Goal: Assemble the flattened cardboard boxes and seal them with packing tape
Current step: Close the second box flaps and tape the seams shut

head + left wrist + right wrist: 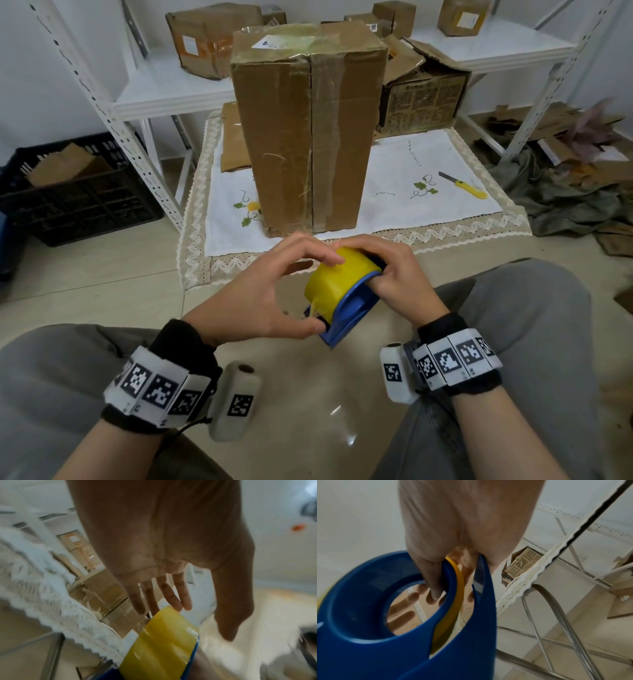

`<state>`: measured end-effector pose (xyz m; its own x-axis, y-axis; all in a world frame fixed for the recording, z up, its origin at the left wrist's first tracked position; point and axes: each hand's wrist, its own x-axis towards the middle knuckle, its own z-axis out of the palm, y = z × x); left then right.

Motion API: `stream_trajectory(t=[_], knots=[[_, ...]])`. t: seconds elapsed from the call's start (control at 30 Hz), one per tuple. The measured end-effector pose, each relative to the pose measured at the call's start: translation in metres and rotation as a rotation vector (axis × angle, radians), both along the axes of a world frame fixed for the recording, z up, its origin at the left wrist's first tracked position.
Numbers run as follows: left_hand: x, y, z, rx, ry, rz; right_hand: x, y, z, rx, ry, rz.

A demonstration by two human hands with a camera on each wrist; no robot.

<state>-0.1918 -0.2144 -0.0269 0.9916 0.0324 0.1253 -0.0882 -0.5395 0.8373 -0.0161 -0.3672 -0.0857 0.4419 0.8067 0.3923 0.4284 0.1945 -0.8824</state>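
- Right hand [397, 274] grips the blue dispenser [352, 311], fingers hooked through its core.
- Left hand [263, 294] pinches at the yellow tape roll [337, 281], apparently seeking the sticky end.
- Tall cardboard box [308, 137] stands upright on the cloth beyond; likely light and stiff, so steady it by its edges.
- Black crate [78, 198] holds cardboard scraps.

Two hands: left hand [270, 301], right hand [394, 274]. One yellow tape roll [337, 284] in one blue dispenser [352, 311]. One tall taped box [305, 130] upright on one white cloth [428, 192]. One flat cardboard sheet [233, 140] behind it. One printed box [423, 102] with torn flaps. One yellow-handled knife [462, 185]. One black crate [78, 195]. One white shelf unit [154, 92], at least five smaller boxes on it; exact count unclear.
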Motion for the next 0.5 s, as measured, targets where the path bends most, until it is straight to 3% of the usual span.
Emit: stream_trajectory(t=[0.1, 0.2, 0.3, 0.4, 0.5], knots=[[-0.004, 0.000, 0.000, 0.254, -0.047, -0.015, 0.001, -0.001, 0.000, -0.005, 0.002, 0.002], [-0.009, 0.005, -0.005, 0.395, -0.049, -0.040, 0.002, -0.001, -0.001, -0.028, -0.025, -0.007], [-0.010, 0.010, -0.007, 0.373, -0.038, -0.044, 0.004, -0.002, 0.000, -0.052, -0.070, -0.029], [0.002, 0.011, -0.008, 0.286, -0.128, 0.055, 0.003, -0.002, 0.003, -0.084, -0.117, -0.014], [0.020, 0.011, -0.008, 0.387, -0.202, 0.122, 0.002, -0.002, 0.003, -0.119, -0.111, -0.012]])
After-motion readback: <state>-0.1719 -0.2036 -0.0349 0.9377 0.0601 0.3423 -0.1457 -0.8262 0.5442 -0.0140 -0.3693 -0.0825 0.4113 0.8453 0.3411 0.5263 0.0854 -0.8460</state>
